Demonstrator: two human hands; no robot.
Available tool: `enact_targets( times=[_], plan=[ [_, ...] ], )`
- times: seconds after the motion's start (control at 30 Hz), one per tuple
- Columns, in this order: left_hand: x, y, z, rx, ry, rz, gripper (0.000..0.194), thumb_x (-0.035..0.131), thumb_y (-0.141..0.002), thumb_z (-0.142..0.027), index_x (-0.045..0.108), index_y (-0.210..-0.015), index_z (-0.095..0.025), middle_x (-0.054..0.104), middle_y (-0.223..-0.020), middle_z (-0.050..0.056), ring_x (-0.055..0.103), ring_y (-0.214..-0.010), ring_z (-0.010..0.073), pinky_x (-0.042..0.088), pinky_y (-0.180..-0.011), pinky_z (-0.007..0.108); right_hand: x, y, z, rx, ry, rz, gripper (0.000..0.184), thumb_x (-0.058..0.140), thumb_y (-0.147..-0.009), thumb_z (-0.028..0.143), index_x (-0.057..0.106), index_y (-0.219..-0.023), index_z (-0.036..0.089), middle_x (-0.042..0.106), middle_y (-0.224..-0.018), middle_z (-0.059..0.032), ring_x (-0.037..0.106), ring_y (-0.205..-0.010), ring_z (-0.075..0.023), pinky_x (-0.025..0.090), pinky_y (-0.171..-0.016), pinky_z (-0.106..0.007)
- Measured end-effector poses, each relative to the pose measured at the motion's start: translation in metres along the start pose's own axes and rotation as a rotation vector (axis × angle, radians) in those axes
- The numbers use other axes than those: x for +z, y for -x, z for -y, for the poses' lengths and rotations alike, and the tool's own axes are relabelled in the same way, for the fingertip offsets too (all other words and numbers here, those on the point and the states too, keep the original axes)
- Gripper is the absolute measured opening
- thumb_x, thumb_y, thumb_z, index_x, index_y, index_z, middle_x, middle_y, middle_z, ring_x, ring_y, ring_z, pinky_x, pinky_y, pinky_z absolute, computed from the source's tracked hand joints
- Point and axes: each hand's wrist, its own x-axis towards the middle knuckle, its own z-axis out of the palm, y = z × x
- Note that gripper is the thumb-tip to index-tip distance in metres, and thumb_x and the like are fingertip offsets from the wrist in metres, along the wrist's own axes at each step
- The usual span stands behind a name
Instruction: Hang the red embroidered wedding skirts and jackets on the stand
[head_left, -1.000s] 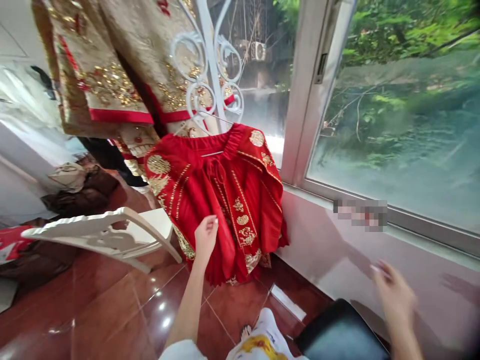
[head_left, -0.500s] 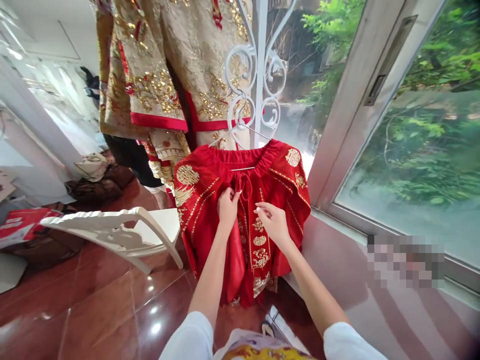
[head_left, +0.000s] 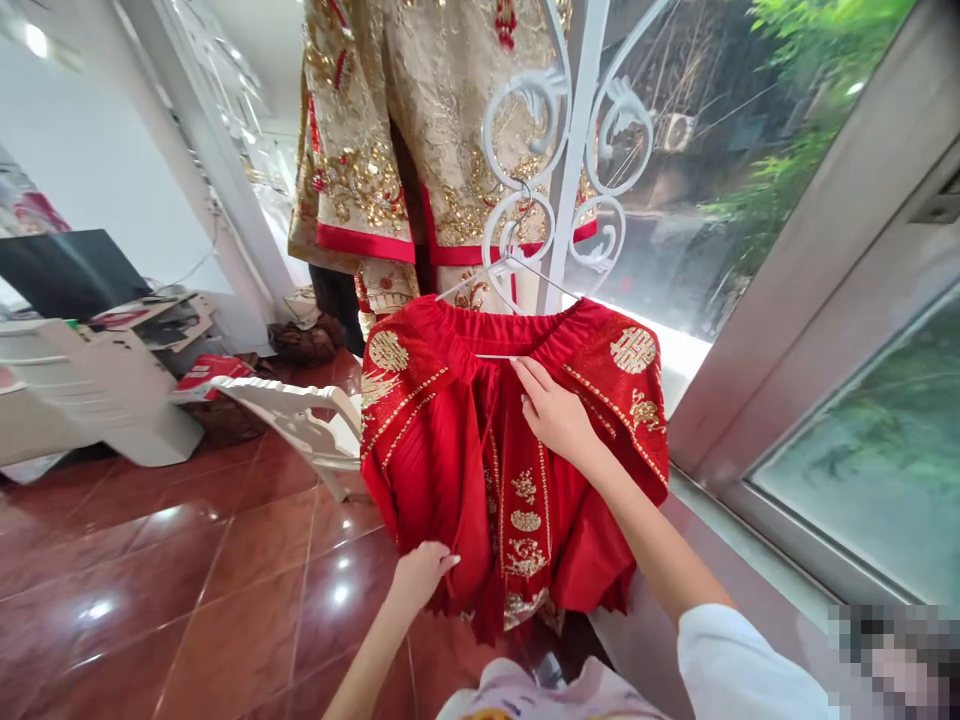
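Note:
A red skirt (head_left: 442, 450) with gold embroidery hangs from a white wire hanger (head_left: 517, 275) on a white scrolled metal stand (head_left: 577, 150). My right hand (head_left: 551, 410) is closed on the skirt's front just below the waistband. Lower down, my left hand (head_left: 420, 575) grips the skirt's hem with its fingers curled round the fabric. A gold and red embroidered jacket (head_left: 390, 130) hangs higher on the same stand, behind the skirt.
A white chair (head_left: 300, 420) stands left of the skirt on a glossy red tiled floor (head_left: 187, 580). Further left are a white drawer unit (head_left: 82, 390) and a dark screen (head_left: 67, 270). On the right runs a large window (head_left: 862, 400) with its sill.
My left hand dropped from the waistband tie down to the hem. The right hand moved up to the waistband. The view swung left and closer to the skirt.

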Motion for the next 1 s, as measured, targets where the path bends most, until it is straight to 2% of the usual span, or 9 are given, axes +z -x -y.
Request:
enact_targets(
  times=[0.1,0.2,0.3,0.43,0.57,0.67,0.77,0.9,1.0],
  plan=[
    [-0.073,-0.004,-0.045,0.219,-0.034,-0.137,0.032,0.04,-0.091,-0.042,0.065,-0.089,-0.023,0.067,-0.09,0.003,0.061,-0.083,0.0176,0.046,-0.075,0.028,-0.006,-0.009,0.006,0.024,0.218,0.09,0.059,0.035,-0.085,0.018,0.027,-0.143,0.018,0.043,-0.135,-0.0141,0.06,-0.091,-0.0215,0.048,-0.056,-0.028],
    [-0.143,-0.02,-0.101,0.508,-0.23,-0.688,0.039,0.043,-0.09,-0.036,0.052,-0.124,-0.021,0.055,-0.124,0.011,0.047,-0.115,0.0257,0.036,-0.1,0.043,-0.013,-0.014,0.006,-0.005,0.272,0.111,0.047,0.034,-0.087,0.022,0.043,-0.133,0.016,0.05,-0.119,-0.0145,0.059,-0.084,-0.0195,0.04,-0.051,-0.025],
    [-0.175,-0.042,-0.132,0.622,-0.38,-0.813,0.039,0.044,-0.087,-0.021,0.052,-0.124,-0.015,0.044,-0.136,0.015,0.038,-0.125,0.0284,0.024,-0.109,0.051,-0.022,-0.011,-0.006,-0.059,0.247,0.139,0.031,0.038,-0.086,0.027,0.06,-0.105,0.015,0.053,-0.11,-0.0122,0.057,-0.077,-0.0175,0.034,-0.05,-0.025],
    [-0.173,-0.045,-0.12,0.753,-0.38,-0.731,0.018,0.05,-0.08,-0.02,0.064,-0.09,-0.016,0.046,-0.131,0.013,0.038,-0.126,0.0273,0.024,-0.111,0.049,-0.038,0.009,-0.026,-0.248,0.001,0.173,0.021,0.046,-0.081,0.026,0.063,-0.083,0.015,0.052,-0.112,-0.0089,0.055,-0.075,-0.0132,0.038,-0.058,-0.025],
    [-0.152,-0.028,-0.08,0.97,-0.415,-0.614,0.018,0.051,-0.083,-0.031,0.065,-0.083,-0.019,0.058,-0.12,0.006,0.043,-0.124,0.0239,0.017,-0.114,0.047,-0.039,0.047,-0.025,-0.414,-0.154,0.362,0.025,0.046,-0.084,0.029,0.063,-0.073,0.015,0.06,-0.102,-0.0066,0.058,-0.077,-0.0128,0.04,-0.067,-0.025],
    [-0.127,-0.02,-0.051,1.023,-0.506,-0.474,0.024,0.055,-0.081,-0.039,0.067,-0.079,-0.018,0.065,-0.111,0.005,0.047,-0.121,0.0251,0.021,-0.112,0.044,-0.024,0.08,-0.016,-0.324,-0.036,0.63,0.038,0.043,-0.09,0.04,0.065,-0.072,0.015,0.064,-0.076,-0.0063,0.059,-0.063,-0.0145,0.037,-0.056,-0.025],
    [-0.108,-0.016,-0.038,1.043,-0.568,-0.338,0.035,0.057,-0.079,-0.049,0.066,-0.071,-0.017,0.069,-0.082,0.004,0.062,-0.088,0.0197,0.032,-0.105,0.041,-0.006,0.1,-0.007,-0.172,-0.029,0.787,0.041,0.044,-0.09,0.046,0.068,-0.076,0.015,0.067,-0.069,-0.0073,0.063,-0.062,-0.0182,0.037,-0.053,-0.025],
    [-0.117,-0.016,-0.067,1.139,-0.5,-0.474,0.024,0.048,-0.089,-0.036,0.067,-0.088,-0.02,0.069,-0.087,0.001,0.061,-0.083,0.0139,0.033,-0.104,0.035,0.015,0.086,0.011,0.004,-0.418,0.433,0.028,0.043,-0.093,0.033,0.065,-0.104,0.019,0.07,-0.096,-0.0064,0.066,-0.085,-0.0173,0.046,-0.071,-0.024],
    [-0.136,-0.029,-0.105,0.894,-0.519,-0.788,0.033,0.048,-0.089,-0.028,0.058,-0.117,-0.015,0.063,-0.113,0.009,0.054,-0.107,0.0222,0.027,-0.108,0.044,0.037,0.058,0.029,0.314,-0.463,0.029,0.029,0.038,-0.093,0.022,0.063,-0.107,0.016,0.069,-0.1,-0.0091,0.066,-0.083,-0.0179,0.047,-0.074,-0.026]
  ],
)
